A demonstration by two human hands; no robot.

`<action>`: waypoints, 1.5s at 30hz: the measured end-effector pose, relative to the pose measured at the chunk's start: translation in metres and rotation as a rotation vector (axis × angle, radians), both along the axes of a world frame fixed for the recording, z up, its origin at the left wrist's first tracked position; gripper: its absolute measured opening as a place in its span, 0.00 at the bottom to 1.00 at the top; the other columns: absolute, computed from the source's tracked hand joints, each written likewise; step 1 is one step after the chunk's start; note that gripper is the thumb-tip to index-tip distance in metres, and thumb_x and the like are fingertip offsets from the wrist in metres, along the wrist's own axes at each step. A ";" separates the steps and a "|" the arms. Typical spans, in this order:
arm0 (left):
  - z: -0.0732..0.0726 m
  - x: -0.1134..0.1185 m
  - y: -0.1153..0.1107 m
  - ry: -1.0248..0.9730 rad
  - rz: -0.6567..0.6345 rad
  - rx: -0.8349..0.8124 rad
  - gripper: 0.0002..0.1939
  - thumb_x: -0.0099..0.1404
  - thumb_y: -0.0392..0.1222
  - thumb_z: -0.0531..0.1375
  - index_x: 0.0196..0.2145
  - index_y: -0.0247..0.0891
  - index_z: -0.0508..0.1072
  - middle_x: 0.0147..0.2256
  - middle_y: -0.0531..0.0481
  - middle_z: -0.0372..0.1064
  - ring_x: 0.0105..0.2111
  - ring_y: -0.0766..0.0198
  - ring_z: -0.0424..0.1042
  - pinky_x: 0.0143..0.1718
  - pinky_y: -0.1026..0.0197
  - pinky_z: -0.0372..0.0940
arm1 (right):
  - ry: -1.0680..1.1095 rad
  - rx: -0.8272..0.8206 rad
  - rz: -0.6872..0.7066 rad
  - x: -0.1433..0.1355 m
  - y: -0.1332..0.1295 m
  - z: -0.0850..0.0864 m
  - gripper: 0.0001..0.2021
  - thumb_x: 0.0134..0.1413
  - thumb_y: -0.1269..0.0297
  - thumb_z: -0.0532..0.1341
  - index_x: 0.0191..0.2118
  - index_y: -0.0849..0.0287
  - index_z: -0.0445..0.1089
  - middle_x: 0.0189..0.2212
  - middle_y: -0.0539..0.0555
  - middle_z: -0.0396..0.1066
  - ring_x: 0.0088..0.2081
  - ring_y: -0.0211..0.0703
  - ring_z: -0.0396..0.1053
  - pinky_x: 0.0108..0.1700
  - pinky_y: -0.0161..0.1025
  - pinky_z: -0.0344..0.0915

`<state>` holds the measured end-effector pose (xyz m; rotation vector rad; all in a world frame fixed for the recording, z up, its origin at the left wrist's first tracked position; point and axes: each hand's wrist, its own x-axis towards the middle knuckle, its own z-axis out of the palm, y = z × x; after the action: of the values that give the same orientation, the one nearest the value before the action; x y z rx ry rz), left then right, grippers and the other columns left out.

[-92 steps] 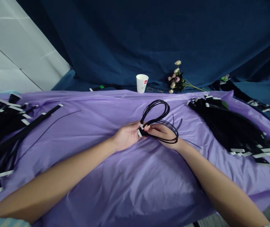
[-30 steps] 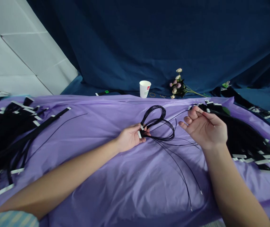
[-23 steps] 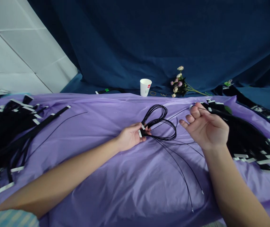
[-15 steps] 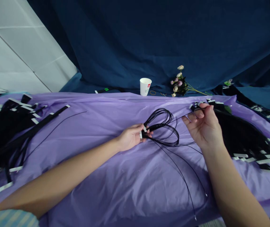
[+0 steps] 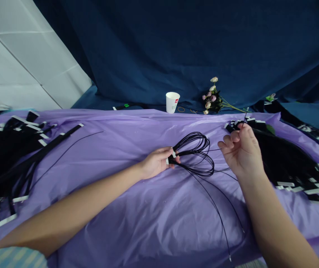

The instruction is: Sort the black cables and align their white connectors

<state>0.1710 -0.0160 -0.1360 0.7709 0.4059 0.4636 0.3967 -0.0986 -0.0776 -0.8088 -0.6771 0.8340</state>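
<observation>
Near the middle, my left hand (image 5: 158, 162) is closed on a black wire bundle (image 5: 197, 153) bent into loops, with white connectors (image 5: 173, 152) at the pinched end. Several loose wire ends trail from it; two hang down toward the front edge and end in tiny metal tips. To the right, my right hand (image 5: 242, 149) is raised, its thumb and forefinger pinching a single black wire (image 5: 244, 120) whose end sticks up above the fingertips. A strand runs from the loops toward this hand's curled fingers.
Purple sheeting (image 5: 137, 212) covers the table. Piles of black cables with white connectors lie at left (image 5: 5, 149) and right (image 5: 285, 156). Along the back stand a paper cup (image 5: 171, 103) and artificial flowers (image 5: 212, 97), before a dark blue curtain (image 5: 176, 48).
The wire in my right hand now points up above the fingertips, and the strand toward the loops sits lower. The loops have shifted slightly down and right; my left hand keeps its grip.
</observation>
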 end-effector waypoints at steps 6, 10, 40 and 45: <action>0.007 0.003 -0.002 0.048 0.059 0.000 0.15 0.56 0.47 0.69 0.31 0.32 0.71 0.32 0.46 0.69 0.35 0.63 0.68 0.32 0.63 0.62 | -0.414 0.023 0.000 -0.012 -0.008 -0.009 0.07 0.44 0.65 0.72 0.26 0.57 0.74 0.18 0.47 0.65 0.21 0.31 0.59 0.23 0.31 0.56; 0.008 0.003 -0.004 0.069 0.076 0.018 0.16 0.55 0.48 0.69 0.31 0.33 0.72 0.32 0.47 0.69 0.35 0.64 0.68 0.33 0.63 0.61 | -0.779 -0.033 -0.016 -0.021 -0.011 -0.015 0.03 0.49 0.67 0.69 0.28 0.58 0.75 0.21 0.49 0.68 0.23 0.33 0.60 0.24 0.33 0.56; 0.002 0.004 -0.005 0.092 0.028 0.130 0.19 0.47 0.51 0.73 0.29 0.34 0.74 0.32 0.51 0.66 0.35 0.67 0.64 0.37 0.62 0.61 | -1.236 -0.075 0.082 -0.027 -0.011 -0.015 0.05 0.60 0.66 0.62 0.33 0.59 0.72 0.27 0.49 0.71 0.26 0.33 0.63 0.29 0.32 0.58; 0.003 0.004 -0.006 0.111 0.005 0.185 0.19 0.49 0.52 0.71 0.30 0.34 0.74 0.32 0.52 0.65 0.35 0.68 0.63 0.38 0.62 0.61 | -1.196 -0.154 0.131 -0.026 -0.011 -0.014 0.07 0.60 0.64 0.61 0.31 0.59 0.71 0.25 0.48 0.69 0.25 0.33 0.61 0.28 0.32 0.56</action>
<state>0.1753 -0.0224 -0.1327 0.9784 0.4722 0.4688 0.3704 -0.1096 -0.0919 -1.4123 -1.7391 0.4463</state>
